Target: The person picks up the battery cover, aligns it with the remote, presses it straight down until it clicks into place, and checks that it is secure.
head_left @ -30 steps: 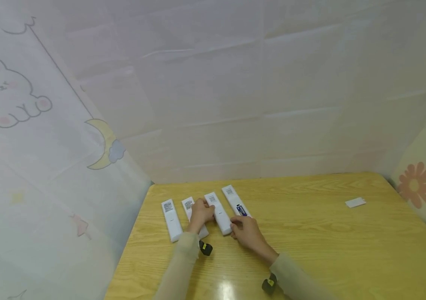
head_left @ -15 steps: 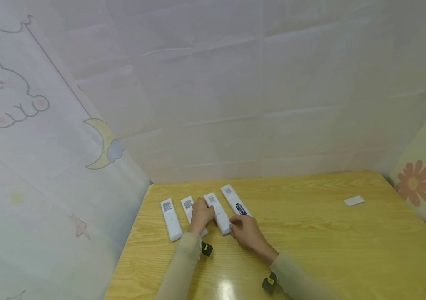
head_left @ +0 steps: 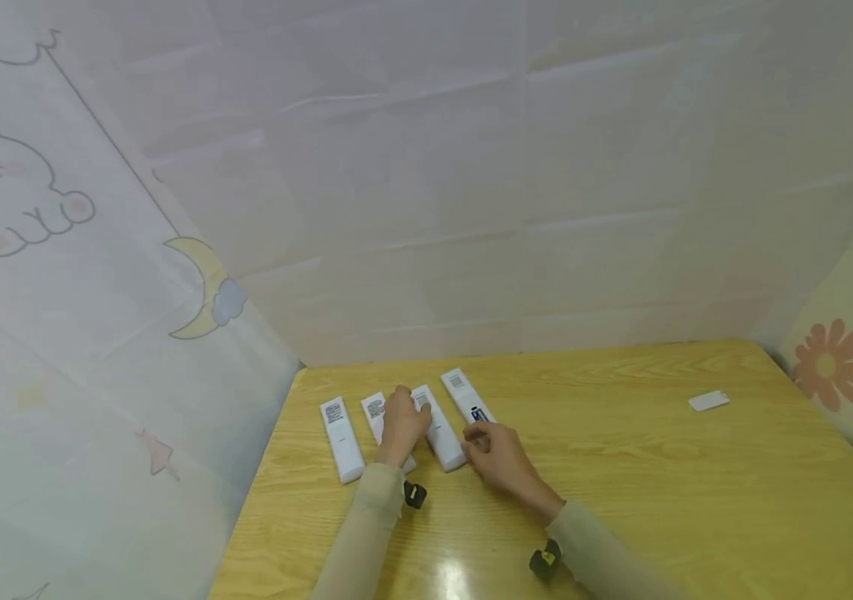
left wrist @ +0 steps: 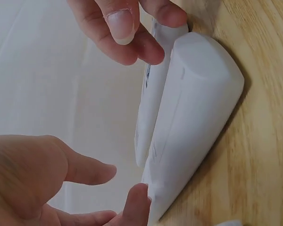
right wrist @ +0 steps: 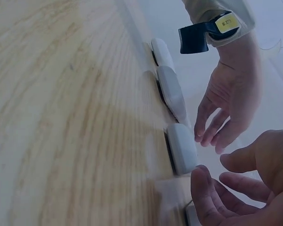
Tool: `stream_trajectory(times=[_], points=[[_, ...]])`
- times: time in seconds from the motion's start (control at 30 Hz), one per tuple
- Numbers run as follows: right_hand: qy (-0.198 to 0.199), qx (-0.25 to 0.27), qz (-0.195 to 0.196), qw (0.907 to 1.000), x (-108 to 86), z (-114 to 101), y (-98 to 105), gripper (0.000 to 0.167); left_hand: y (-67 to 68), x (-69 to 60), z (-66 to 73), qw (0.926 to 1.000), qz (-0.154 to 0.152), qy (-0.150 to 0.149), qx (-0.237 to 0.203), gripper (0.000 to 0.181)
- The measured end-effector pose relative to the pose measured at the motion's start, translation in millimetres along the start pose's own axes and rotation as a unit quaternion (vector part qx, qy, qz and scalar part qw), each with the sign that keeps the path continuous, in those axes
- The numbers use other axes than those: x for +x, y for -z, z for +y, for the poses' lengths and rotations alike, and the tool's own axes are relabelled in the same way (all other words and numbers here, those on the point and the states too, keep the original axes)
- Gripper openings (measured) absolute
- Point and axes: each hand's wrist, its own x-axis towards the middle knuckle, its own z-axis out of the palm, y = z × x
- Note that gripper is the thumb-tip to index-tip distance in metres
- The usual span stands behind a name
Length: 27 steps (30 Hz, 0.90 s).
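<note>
Several white remote controls lie back-up on the wooden table. My left hand (head_left: 402, 427) hovers at the third remote control (head_left: 437, 437), thumb and fingers spread; in the left wrist view one fingertip (left wrist: 137, 202) is at that remote's side, and I cannot tell if it touches. My right hand (head_left: 503, 458) hangs by the near end of the same remote, fingers loosely bent and holding nothing. The rightmost remote control (head_left: 458, 387) shows a blue battery (head_left: 479, 414) in its uncovered compartment; the hand hides its near end. My left arm partly covers the second remote control (head_left: 373, 408).
The leftmost remote control (head_left: 343, 442) lies apart from the hands. A small white battery cover (head_left: 708, 401) lies at the far right of the table (head_left: 621, 467). A pale printed cloth (head_left: 426, 208) hangs behind the table and at its sides.
My left thumb and fingers have loosened from the third remote control. My right hand has drawn slightly right, off its near end, and now covers more of the battery.
</note>
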Motion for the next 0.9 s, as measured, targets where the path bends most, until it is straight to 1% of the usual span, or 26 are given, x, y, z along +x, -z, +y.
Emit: stream_trajectory(times=[0.07,0.17,0.3,0.43,0.57,0.7,0.9], points=[[0.003,0.002,0.008,1.0000,1.1,0,4,0.021,-0.8,1.1,1.2,1.0000,0.002,-0.002,-0.007,0.050],[-0.006,0.010,0.025,0.9996,2.6,1,11,0.019,-3.4,2.2,1.2,0.9999,0.001,-0.009,-0.008,0.051],[-0.010,0.016,0.039,0.9991,7.1,2,24,0.020,-6.6,2.0,3.0,0.9997,-0.004,-0.020,-0.013,0.053],[0.005,-0.007,0.050,0.9987,13.7,3,40,0.025,-9.4,3.7,8.1,0.9993,-0.003,-0.028,-0.025,0.052],[0.014,-0.025,0.062,0.9977,17.0,4,56,0.026,-16.0,6.9,11.1,0.9991,0.003,-0.039,-0.012,0.048],[0.018,-0.025,0.064,0.9975,17.5,7,72,0.027,-23.2,10.2,12.7,0.9991,0.008,-0.042,0.000,0.046],[0.022,-0.029,0.069,0.9970,17.8,11,89,0.029,-27.0,11.0,18.8,0.9991,0.002,-0.040,-0.012,0.048]])
